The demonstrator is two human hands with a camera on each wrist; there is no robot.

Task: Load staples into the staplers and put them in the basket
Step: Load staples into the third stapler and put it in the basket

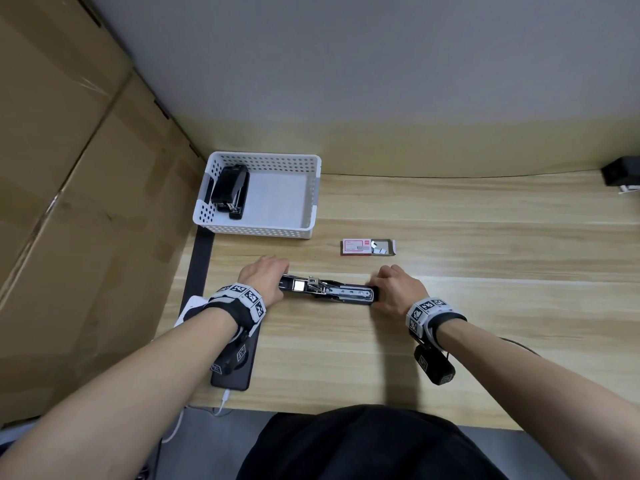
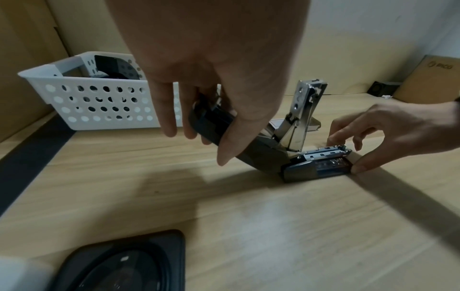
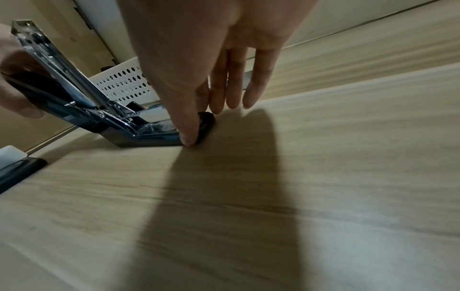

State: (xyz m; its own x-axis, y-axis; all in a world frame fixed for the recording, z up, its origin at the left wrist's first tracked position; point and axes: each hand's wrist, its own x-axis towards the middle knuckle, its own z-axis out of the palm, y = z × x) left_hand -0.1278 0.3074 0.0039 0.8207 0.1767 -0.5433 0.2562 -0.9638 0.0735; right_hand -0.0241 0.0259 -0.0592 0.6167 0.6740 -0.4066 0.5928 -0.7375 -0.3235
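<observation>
A black stapler [image 1: 329, 289] lies opened out on the wooden table [image 1: 485, 306], its metal magazine [image 2: 303, 110] swung up. My left hand [image 1: 273, 275] grips the black top cover [image 2: 211, 122] at the stapler's left end. At the right end, my right hand [image 1: 384, 285] pinches the base [image 3: 206, 126] between thumb [image 3: 186, 126] and fingers, holding it down on the table. A second black stapler [image 1: 228, 190] lies at the left side of the white perforated basket [image 1: 311, 188]. An open staple box [image 1: 369, 247] with loose staple strips sits beyond the stapler.
Cardboard boxes [image 1: 69, 168] wall off the left side. A black phone [image 1: 235, 362] with a white cable lies under my left forearm at the table's front left. A small black object [image 1: 621, 174] sits at the far right edge.
</observation>
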